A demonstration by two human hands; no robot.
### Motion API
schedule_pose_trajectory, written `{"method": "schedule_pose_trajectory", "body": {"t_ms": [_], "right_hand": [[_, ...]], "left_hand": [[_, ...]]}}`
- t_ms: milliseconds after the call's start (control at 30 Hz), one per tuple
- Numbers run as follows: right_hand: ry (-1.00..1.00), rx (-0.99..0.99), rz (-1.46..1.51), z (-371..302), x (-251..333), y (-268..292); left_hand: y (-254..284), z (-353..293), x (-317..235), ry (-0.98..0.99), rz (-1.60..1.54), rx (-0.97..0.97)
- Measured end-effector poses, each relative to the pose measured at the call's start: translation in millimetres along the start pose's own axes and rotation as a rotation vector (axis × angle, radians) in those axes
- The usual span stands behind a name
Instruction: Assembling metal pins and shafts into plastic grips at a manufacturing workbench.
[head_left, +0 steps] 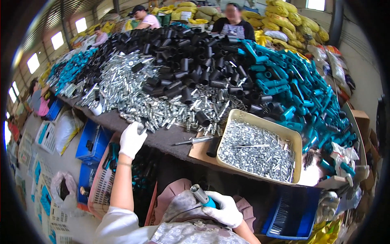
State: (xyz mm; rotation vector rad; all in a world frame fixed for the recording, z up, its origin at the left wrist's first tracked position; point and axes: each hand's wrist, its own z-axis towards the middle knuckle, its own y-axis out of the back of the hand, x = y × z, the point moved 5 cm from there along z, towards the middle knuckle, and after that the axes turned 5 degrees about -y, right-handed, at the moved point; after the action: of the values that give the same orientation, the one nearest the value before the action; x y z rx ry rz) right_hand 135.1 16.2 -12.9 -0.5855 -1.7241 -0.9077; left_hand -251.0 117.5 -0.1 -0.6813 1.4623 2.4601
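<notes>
My right hand (223, 209), in a white glove, is wrapped round a teal tool handle (208, 202) in front of my lap. A metal socket-like end (198, 191) points up and to the left from it. My left hand (133, 140), gloved too, is at the table's near edge, beside a heap of small silver metal parts (158, 112). Its fingers are pinched together; a dark, shiny bit shows at the tips, too small to name. Black plastic sleeves (183, 65) are heaped behind the silver parts, and teal handles (284, 81) are piled to the right.
A cream tray (300, 162) of small metal pins stands on the right front of the table, with a metal rod (195, 140) left of it. Below are blue bins (91, 140) and a pink crate (101, 183). Co-workers (233, 24) sit across the table, before stacked yellow sacks (284, 20).
</notes>
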Motion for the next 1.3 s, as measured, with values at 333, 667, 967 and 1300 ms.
{"method": "schedule_pose_trajectory", "body": {"t_ms": [333,667,967,1300], "right_hand": [[0.069,-0.068,0.084,11,-11,-7],[0.146,-0.332,-0.33,3,-20,-1],[0.288,-0.422,-0.697,-6,-10,1],[0.17,-0.315,-0.589,-6,-2,0]], "left_hand": [[-40,-59,-36,0.385,-1.572,-0.035],[-47,-137,-168,0.119,-1.159,0.481],[-29,-136,-170,-0.104,-0.703,0.771],[-30,-139,-166,-0.237,-0.664,0.67]]}}
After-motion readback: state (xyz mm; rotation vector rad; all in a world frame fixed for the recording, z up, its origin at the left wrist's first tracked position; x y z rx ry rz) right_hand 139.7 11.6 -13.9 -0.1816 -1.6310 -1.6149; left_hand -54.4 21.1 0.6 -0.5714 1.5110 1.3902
